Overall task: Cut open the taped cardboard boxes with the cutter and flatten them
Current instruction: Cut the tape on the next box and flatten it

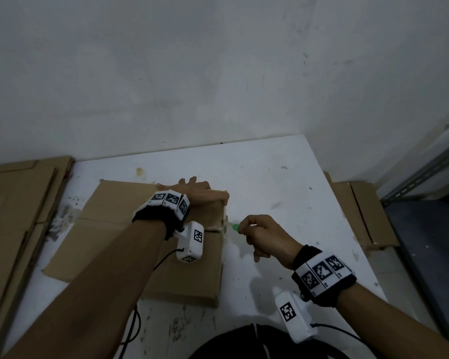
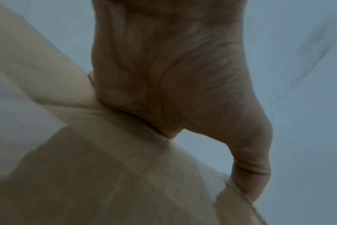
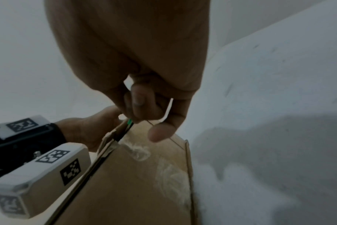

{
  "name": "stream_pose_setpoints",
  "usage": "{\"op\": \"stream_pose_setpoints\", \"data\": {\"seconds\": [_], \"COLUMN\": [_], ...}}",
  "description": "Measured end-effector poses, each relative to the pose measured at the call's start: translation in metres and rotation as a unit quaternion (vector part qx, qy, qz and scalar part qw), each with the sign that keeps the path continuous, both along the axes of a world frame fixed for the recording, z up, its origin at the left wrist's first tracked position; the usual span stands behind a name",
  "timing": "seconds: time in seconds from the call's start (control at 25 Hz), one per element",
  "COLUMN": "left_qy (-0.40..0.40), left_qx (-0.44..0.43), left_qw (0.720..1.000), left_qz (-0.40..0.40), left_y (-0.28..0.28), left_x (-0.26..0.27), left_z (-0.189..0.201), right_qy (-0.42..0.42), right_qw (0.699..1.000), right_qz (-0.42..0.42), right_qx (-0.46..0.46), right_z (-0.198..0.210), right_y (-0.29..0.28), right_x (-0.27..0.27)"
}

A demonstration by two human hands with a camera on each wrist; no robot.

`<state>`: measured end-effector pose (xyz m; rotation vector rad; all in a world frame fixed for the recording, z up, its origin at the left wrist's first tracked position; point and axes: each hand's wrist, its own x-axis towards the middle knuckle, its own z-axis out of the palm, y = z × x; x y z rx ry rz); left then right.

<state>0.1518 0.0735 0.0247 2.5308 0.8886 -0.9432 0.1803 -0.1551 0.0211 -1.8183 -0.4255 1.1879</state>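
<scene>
The taped cardboard box (image 1: 151,244) lies on the counter (image 1: 283,177) under the left hand (image 1: 200,194), which presses its far edge. The right hand (image 1: 267,237), just beside the box's right end, pinches the green cutter (image 1: 236,226) at the seam. The cut would go best shallow along the tape (image 3: 138,150), away from the pressing grip.

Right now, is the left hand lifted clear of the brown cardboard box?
No, the left hand presses down on the brown cardboard box at its far right corner.

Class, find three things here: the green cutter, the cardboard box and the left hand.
green cutter (image 1: 236,226), head view, its round green end.
cardboard box (image 1: 130,244), head view, its top face.
left hand (image 1: 201,194), head view, its back.
</scene>
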Motion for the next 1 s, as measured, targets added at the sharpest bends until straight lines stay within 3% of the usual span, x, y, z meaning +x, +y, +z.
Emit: {"op": "stream_pose_setpoints", "data": {"seconds": [0.16,0.32,0.4,0.56,0.8,1.0], "left_qy": [-0.005,-0.018,-0.058,-0.157,-0.166,-0.138], "left_qx": [-0.019,-0.012,-0.038,-0.122,-0.057,0.006], "left_qw": [1.000,1.000,0.997,0.979,0.983,0.985], "left_qz": [-0.006,0.002,0.021,0.052,-0.051,-0.108], "left_y": [0.006,0.004,0.006,0.022,0.014,0.027], "left_x": [0.001,0.003,0.002,-0.021,-0.079,-0.132], "left_z": [-0.007,-0.008,-0.014,-0.019,0.014,-0.004], "right_qy": [0.061,0.040,0.020,0.077,0.043,0.086], "right_qw": [0.998,0.997,0.995,0.990,0.995,0.988], "right_qz": [0.025,-0.031,-0.057,-0.113,-0.084,-0.126], "right_qx": [-0.011,-0.058,-0.075,-0.038,0.028,0.024], "right_z": [0.001,0.002,0.002,0.008,0.028,0.044], "right_y": [0.004,-0.002,-0.007,-0.002,0.036,0.058], "right_x": [-0.008,-0.006,-0.003,-0.002,-0.018,-0.031]}}
